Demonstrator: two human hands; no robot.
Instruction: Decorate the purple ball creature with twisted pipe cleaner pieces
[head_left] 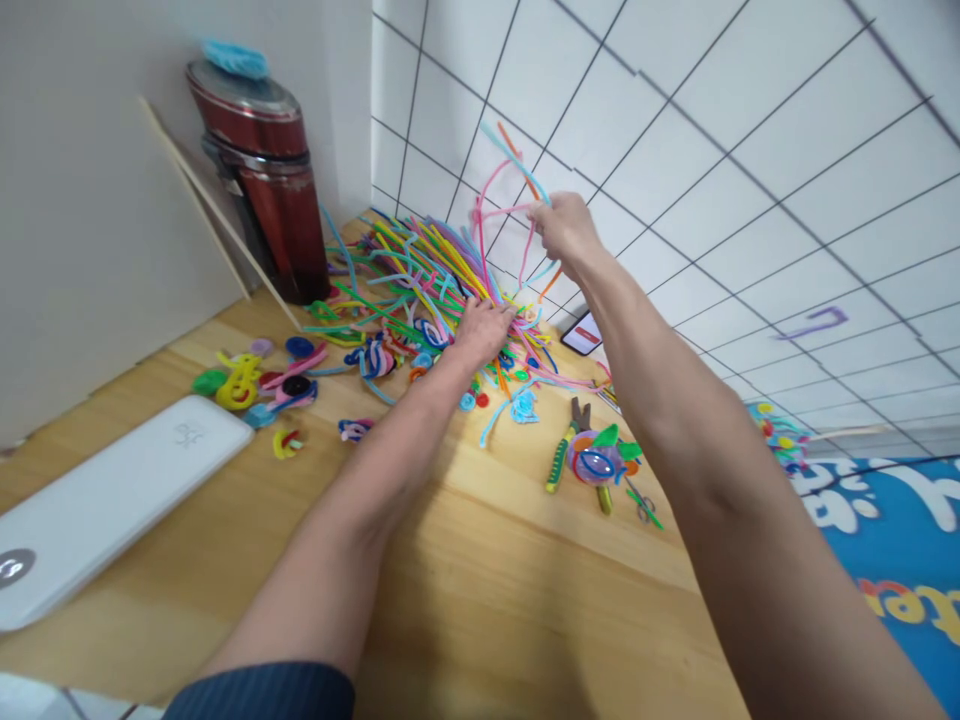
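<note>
Pink, light-blue and orange fuzzy craft stems (519, 160), bent into loose loops, hang in the air in front of the white tiled wall (675, 150), pinched in the right hand (566, 235). That grip is closed at one spot only, so a thin stem could slip out or bend out of shape. The left hand (484, 330) lies over the edge of a large multicoloured heap of straight fuzzy stems (427, 262); whether its grip is closed on any, I cannot tell. Because the stems cross and tangle, pulling one might drag others along and scatter the small coloured pieces nearby. A black-edged phone (582, 333) sits below the right hand, where swept stems could cover it. Nearer on the wooden table (480, 560), green-and-yellow-handled pliers (556, 462) lie against a purple round ornament (596, 465); a careless forearm might knock both.
</note>
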